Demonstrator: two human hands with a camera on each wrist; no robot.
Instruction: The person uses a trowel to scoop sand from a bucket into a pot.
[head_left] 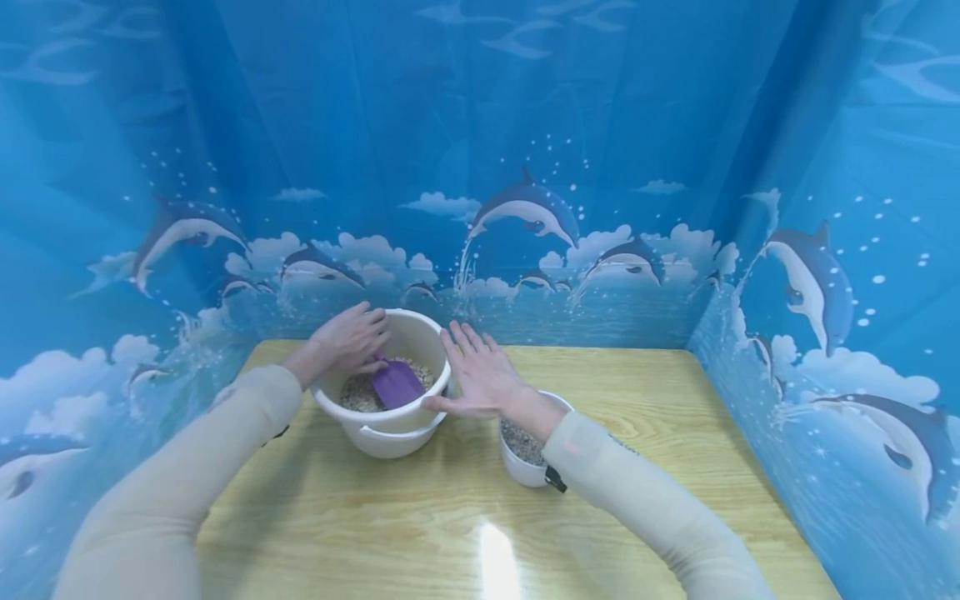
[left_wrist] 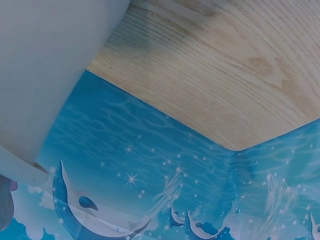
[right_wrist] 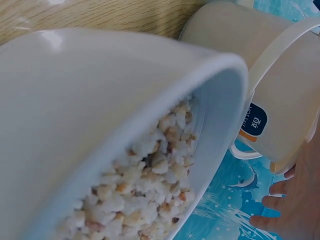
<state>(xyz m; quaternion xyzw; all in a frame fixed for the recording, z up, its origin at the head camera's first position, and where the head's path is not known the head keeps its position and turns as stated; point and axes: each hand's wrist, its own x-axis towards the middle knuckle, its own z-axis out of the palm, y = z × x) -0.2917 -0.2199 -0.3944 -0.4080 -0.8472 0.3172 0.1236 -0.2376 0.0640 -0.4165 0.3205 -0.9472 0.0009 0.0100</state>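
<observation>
A white bucket [head_left: 386, 447] stands on the table with pale gravel [head_left: 360, 396] in its bottom. My left hand [head_left: 351, 337] reaches over the bucket's far left rim and grips the handle of a purple scoop [head_left: 397, 384], whose blade lies over the gravel. With fingers spread, my right hand [head_left: 483, 375] rests against the bucket's right rim. Under my right forearm sits a smaller white container [head_left: 522, 473], partly covered by the wrist. Small mixed stones [right_wrist: 145, 185] fill part of it in the right wrist view.
The wooden table [head_left: 630, 467] carries both vessels. Blue dolphin-print curtains [head_left: 480, 167] enclose it at the back and sides. A white carrying handle [head_left: 401, 434] hangs on the bucket's near side. A dark label [right_wrist: 254, 120] marks the bucket's wall.
</observation>
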